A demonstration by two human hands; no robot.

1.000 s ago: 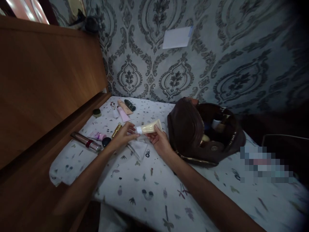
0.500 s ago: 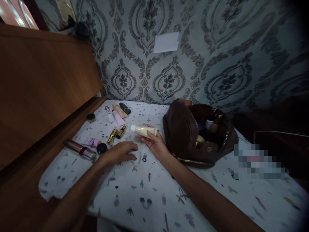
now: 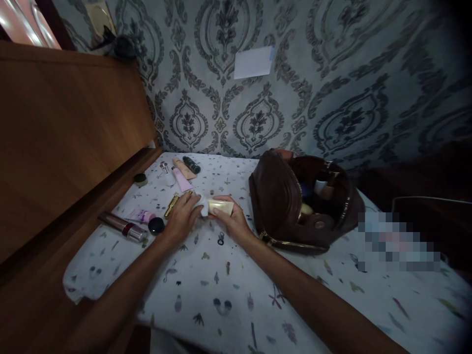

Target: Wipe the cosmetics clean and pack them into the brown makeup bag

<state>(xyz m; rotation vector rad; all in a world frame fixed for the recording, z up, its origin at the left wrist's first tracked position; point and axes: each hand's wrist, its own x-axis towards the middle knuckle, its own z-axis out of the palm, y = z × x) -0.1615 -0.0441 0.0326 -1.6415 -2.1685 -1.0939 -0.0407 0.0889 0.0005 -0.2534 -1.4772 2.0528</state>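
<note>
- 2 bare hands close together above the covered surface, with 1 cream-coloured tube in between.
- Grips the tube in the right hand, thumb along the near face, fingers behind, broad end toward the palm.
- Pinches 1 crumpled white cloth in the left hand, against the tube's other end; cannot see the part beneath.
- Below, 1 white cover with small scattered prints, spread up to the wall of grey damask pattern.
- On that wall, 1 white sheet; along the left side, 1 wooden panel.
- Just right of the right hand, 1 open brown bag, with several items inside, mostly too dark to make out.
- Beyond the left hand, 1 pink tube, 1 peach tube and 1 dark green container, close together.
- Near the left wrist, 1 black round container, 1 pink-and-purple tube and 1 long cylinder with a red band.
- Just beside the left hand, 1 gold case; another gold piece, mostly hidden by the fingers.
- Farther left, 1 small round jar.
</note>
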